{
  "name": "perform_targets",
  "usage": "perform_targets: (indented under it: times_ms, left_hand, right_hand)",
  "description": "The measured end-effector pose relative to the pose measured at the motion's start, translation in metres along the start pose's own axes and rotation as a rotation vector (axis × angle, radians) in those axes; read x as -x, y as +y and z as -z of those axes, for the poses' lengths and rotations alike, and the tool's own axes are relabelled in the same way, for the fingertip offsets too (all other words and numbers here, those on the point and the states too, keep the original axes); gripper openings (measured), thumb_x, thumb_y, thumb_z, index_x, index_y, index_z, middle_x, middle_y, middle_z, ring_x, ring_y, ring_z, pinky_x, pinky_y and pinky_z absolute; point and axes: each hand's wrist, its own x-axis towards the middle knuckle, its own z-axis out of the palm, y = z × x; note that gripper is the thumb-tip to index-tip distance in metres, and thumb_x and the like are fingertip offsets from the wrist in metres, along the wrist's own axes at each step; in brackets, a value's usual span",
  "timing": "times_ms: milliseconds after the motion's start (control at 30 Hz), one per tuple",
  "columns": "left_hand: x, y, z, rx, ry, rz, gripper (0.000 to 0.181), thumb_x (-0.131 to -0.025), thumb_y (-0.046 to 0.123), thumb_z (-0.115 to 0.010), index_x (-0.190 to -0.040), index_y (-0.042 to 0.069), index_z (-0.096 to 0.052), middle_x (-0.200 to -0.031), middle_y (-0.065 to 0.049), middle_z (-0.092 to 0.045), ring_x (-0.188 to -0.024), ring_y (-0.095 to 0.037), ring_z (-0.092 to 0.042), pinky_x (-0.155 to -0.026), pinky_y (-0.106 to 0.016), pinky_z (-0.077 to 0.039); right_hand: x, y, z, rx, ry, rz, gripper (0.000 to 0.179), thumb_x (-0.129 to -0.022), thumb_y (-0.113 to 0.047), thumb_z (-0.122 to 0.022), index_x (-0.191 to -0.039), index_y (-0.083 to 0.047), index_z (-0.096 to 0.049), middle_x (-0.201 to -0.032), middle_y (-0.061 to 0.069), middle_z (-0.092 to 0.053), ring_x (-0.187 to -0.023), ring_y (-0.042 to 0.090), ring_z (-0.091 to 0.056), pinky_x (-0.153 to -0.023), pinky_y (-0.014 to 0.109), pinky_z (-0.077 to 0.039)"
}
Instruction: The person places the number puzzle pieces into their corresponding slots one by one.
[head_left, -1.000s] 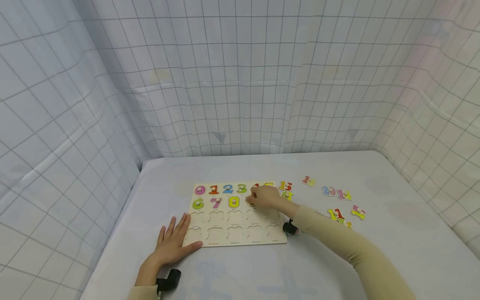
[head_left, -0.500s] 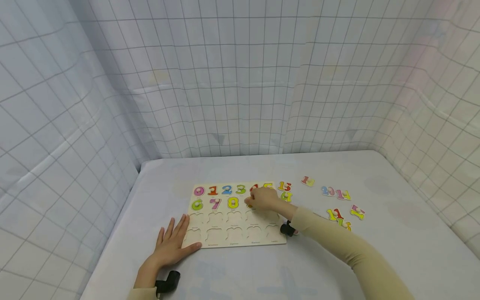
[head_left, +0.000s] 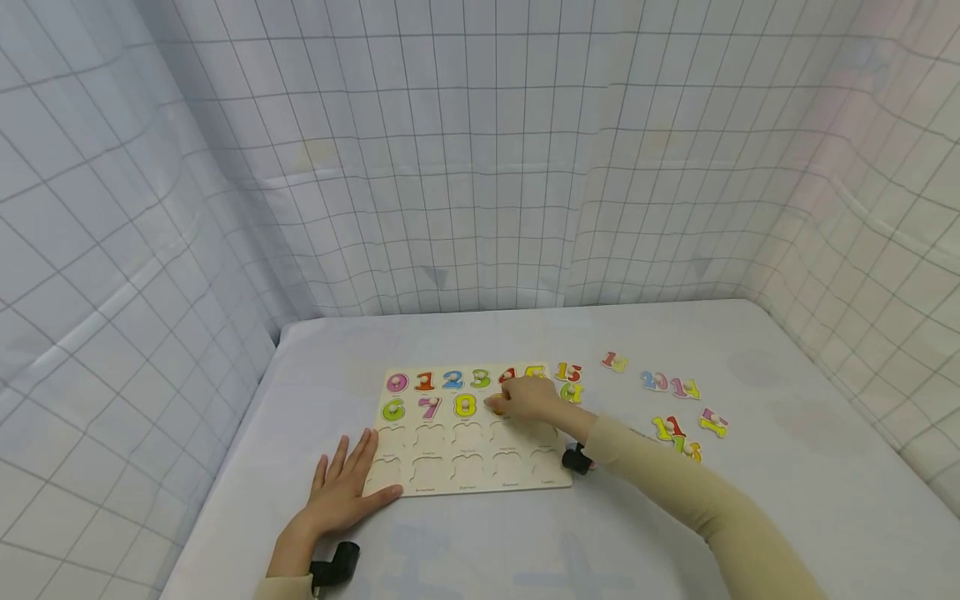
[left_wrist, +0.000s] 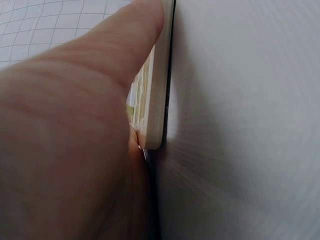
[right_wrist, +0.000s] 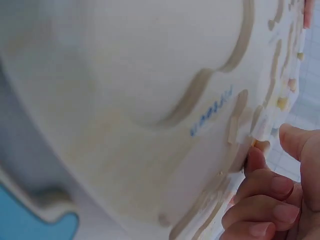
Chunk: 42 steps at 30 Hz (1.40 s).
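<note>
My left hand point(head_left: 341, 492) lies flat, fingers spread, over the near left corner of a wooden number puzzle board point(head_left: 487, 490). The left wrist view shows its thumb point(left_wrist: 145, 20) along the board's edge. My right hand point(head_left: 531, 396) is over the board's second row, right of the yellow 8 point(head_left: 465, 406). Beneath it sits an orange-yellow number piece point(head_left: 497, 405), mostly hidden. In the right wrist view, the index fingertip point(right_wrist: 256, 159) touches beside the piece's knob point(right_wrist: 262, 145). The thumb point(right_wrist: 295, 140) stands apart from that knob, while the other fingers bend loosely.
The board's top row holds 0 to 5; 6 and 7 point(head_left: 429, 407) sit below. Two lower rows show bare recesses point(head_left: 467, 435). Loose number pieces lie to the right: a 15 point(head_left: 568, 372), a 20 point(head_left: 655, 381), a 14 point(head_left: 685, 387), an overlapping 11 point(head_left: 669, 428) and others.
The right thumb has drawn slightly left, away from the orange-yellow piece, which shows a little more. My left hand keeps its place on the board.
</note>
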Motion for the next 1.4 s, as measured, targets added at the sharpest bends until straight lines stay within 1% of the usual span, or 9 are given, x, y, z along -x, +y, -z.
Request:
perform_targets:
  times_ms: [200, 467, 567, 767, 833, 900, 1000, 1167, 1400]
  left_hand:
    - [-0.001, 0.006, 0.003, -0.010, -0.035, 0.030, 0.102, -0.083, 0.061, -0.059, -0.151, 0.000, -0.014, -0.156, -0.018, -0.011, -0.140, -0.041, 0.008, -0.104, -0.059, 0.013]
    - [-0.002, 0.007, 0.006, -0.045, -0.076, 0.059, 0.103, -0.083, 0.065, -0.056, -0.152, 0.002, -0.011, -0.157, -0.016, -0.007, -0.140, -0.040, 0.009, -0.104, -0.058, 0.014]
    - [-0.002, 0.007, 0.006, -0.041, -0.078, 0.057, 0.104, -0.083, 0.065, -0.055, -0.151, 0.001, -0.011, -0.157, -0.016, -0.007, -0.140, -0.040, 0.009, -0.104, -0.058, 0.015]
    - [-0.001, 0.007, 0.007, -0.032, -0.073, 0.051, 0.103, -0.084, 0.064, -0.056, -0.151, 0.001, -0.011, -0.157, -0.016, -0.007, -0.140, -0.040, 0.010, -0.104, -0.059, 0.015]
    - [-0.001, 0.006, 0.006, -0.030, -0.068, 0.048, 0.102, -0.084, 0.064, -0.056, -0.151, 0.001, -0.012, -0.157, -0.016, -0.007, -0.140, -0.040, 0.010, -0.104, -0.059, 0.015]
    - [-0.001, 0.006, 0.006, -0.026, -0.061, 0.044, 0.101, -0.084, 0.062, -0.057, -0.151, 0.001, -0.012, -0.157, -0.017, -0.008, -0.140, -0.040, 0.009, -0.104, -0.059, 0.014]
    - [-0.001, 0.005, 0.005, -0.021, -0.055, 0.037, 0.101, -0.084, 0.062, -0.057, -0.151, 0.001, -0.012, -0.157, -0.017, -0.008, -0.140, -0.040, 0.009, -0.104, -0.059, 0.014]
    - [-0.001, 0.005, 0.004, -0.010, -0.059, 0.039, 0.102, -0.084, 0.064, -0.056, -0.151, 0.001, -0.012, -0.157, -0.017, -0.008, -0.140, -0.040, 0.010, -0.104, -0.058, 0.015]
    - [-0.001, -0.002, -0.001, -0.019, -0.019, 0.026, 0.103, -0.082, 0.067, -0.055, -0.151, 0.002, -0.014, -0.157, -0.016, -0.010, -0.141, -0.038, 0.008, -0.105, -0.057, 0.015]
  right_hand:
    - [0.010, 0.019, 0.012, -0.046, 0.034, -0.001, 0.047, -0.095, -0.052, -0.050, -0.063, -0.016, -0.053, -0.056, -0.006, -0.042, -0.050, 0.010, -0.040, -0.046, 0.025, -0.027]
    - [0.035, 0.062, 0.051, -0.130, 0.080, -0.046, 0.046, -0.097, -0.050, -0.046, -0.072, -0.013, -0.057, -0.058, -0.002, -0.047, -0.053, 0.014, -0.042, -0.047, 0.027, -0.029]
    - [0.047, 0.082, 0.061, -0.140, 0.105, -0.077, 0.049, -0.097, -0.050, -0.045, -0.078, -0.009, -0.061, -0.065, -0.001, -0.052, -0.056, 0.015, -0.043, -0.049, 0.027, -0.031]
    - [0.070, 0.116, 0.074, -0.166, 0.102, -0.125, 0.053, -0.099, -0.050, -0.042, -0.093, -0.003, -0.066, -0.091, 0.008, -0.066, -0.070, 0.019, -0.053, -0.057, 0.032, -0.041]
    - [0.075, 0.123, 0.075, -0.162, 0.099, -0.129, 0.052, -0.099, -0.048, -0.043, -0.095, -0.002, -0.067, -0.091, 0.008, -0.066, -0.071, 0.019, -0.054, -0.058, 0.033, -0.042]
    - [0.079, 0.126, 0.074, -0.153, 0.093, -0.135, 0.048, -0.098, -0.046, -0.045, -0.095, -0.003, -0.067, -0.087, 0.006, -0.065, -0.072, 0.019, -0.054, -0.058, 0.033, -0.042]
    - [0.083, 0.126, 0.068, -0.137, 0.083, -0.124, 0.045, -0.097, -0.046, -0.049, -0.090, -0.005, -0.067, -0.076, 0.002, -0.060, -0.063, 0.017, -0.049, -0.054, 0.030, -0.038]
    - [0.090, 0.116, 0.050, -0.118, 0.018, -0.040, 0.039, -0.093, -0.048, -0.055, -0.078, -0.012, -0.062, -0.058, -0.005, -0.043, -0.051, 0.012, -0.037, -0.048, 0.025, -0.027]
    - [0.099, 0.098, 0.029, -0.120, -0.141, 0.055, 0.037, -0.085, -0.052, -0.064, -0.070, -0.019, -0.057, -0.059, -0.009, -0.048, -0.055, 0.009, -0.044, -0.050, 0.025, -0.030]
